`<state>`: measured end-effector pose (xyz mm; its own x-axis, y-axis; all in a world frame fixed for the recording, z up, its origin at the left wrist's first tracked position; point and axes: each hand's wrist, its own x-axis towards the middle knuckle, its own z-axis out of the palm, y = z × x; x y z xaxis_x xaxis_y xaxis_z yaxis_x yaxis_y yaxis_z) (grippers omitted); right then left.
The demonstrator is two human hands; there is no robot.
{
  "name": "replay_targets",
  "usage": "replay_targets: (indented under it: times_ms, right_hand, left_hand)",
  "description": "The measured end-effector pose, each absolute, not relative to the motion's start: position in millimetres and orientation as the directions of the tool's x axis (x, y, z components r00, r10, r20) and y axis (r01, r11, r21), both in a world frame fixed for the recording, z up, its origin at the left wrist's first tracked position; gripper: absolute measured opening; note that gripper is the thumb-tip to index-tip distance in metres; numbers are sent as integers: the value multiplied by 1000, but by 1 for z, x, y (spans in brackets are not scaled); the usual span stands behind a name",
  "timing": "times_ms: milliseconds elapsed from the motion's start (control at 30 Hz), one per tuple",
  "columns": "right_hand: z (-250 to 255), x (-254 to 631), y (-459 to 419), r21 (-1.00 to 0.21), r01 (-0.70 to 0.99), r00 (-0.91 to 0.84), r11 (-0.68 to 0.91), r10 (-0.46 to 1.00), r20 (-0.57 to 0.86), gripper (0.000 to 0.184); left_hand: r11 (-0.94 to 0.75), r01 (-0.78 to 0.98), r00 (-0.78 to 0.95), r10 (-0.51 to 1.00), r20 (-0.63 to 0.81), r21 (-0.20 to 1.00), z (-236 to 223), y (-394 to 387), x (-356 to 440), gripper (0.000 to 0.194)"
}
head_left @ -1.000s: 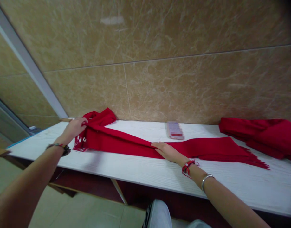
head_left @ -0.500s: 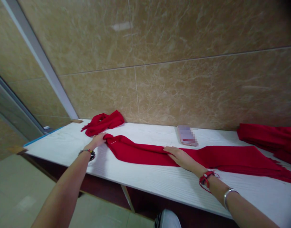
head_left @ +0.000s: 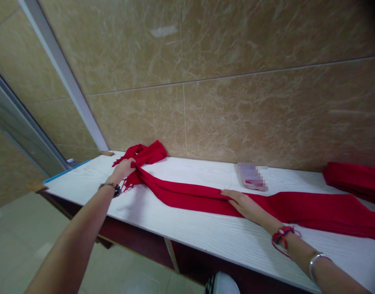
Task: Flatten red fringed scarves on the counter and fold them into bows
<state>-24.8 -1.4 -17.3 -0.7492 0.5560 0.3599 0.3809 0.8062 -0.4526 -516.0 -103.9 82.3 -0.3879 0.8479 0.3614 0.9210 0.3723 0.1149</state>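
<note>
A long red scarf point(head_left: 187, 200) stretches lengthwise over the white tabletop point(head_left: 181, 226), folded into a narrow band. My left hand point(head_left: 123, 168) is closed on its left end, which is raised a little, with fringe hanging below the fingers. Pressed against the scarf's middle lies my right hand point(head_left: 238, 200), palm down with its fingers stretched out. Just behind my left hand sits a crumpled red fringed cloth point(head_left: 152, 153) by the wall.
A phone point(head_left: 251, 176), partly blurred, lies behind the scarf near the wall. Folded red cloth point(head_left: 356, 179) is at the far right. A tiled wall point(head_left: 236, 102) rises along the back edge. Below the front edge are dark open compartments and a shoe point(head_left: 222, 283).
My left hand has lifted the scarf's end slightly up and back, and fringe now shows under it. My right hand stays on the middle of the scarf. The view has shifted slightly.
</note>
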Motion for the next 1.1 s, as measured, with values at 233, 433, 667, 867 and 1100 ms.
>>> replay_targets:
  times_ms: [233, 433, 667, 867, 1100]
  right_hand:
    - [-18, -25, -1, -455, 399, -751, 796, 568, 335, 38]
    - [-23, -26, 3, -468, 382, -744, 796, 566, 356, 37]
    - [-21, -26, 2, -448, 390, -754, 804, 559, 345, 38]
    - [-15, -25, -2, -459, 373, -755, 806, 551, 355, 36]
    - [-16, -26, -1, -459, 355, -752, 814, 541, 378, 35]
  left_hand:
    - [319, 948, -290, 843, 454, 13, 52, -107, -448, 28]
    - [-38, 988, 11, 984, 180, 147, 50, -119, -440, 14]
    - [30, 998, -35, 996, 82, 50, 46, -113, -433, 14]
    - [143, 989, -137, 983, 123, -39, 49, -106, -420, 10]
    - [277, 956, -261, 953, 156, -95, 46, -101, -415, 17]
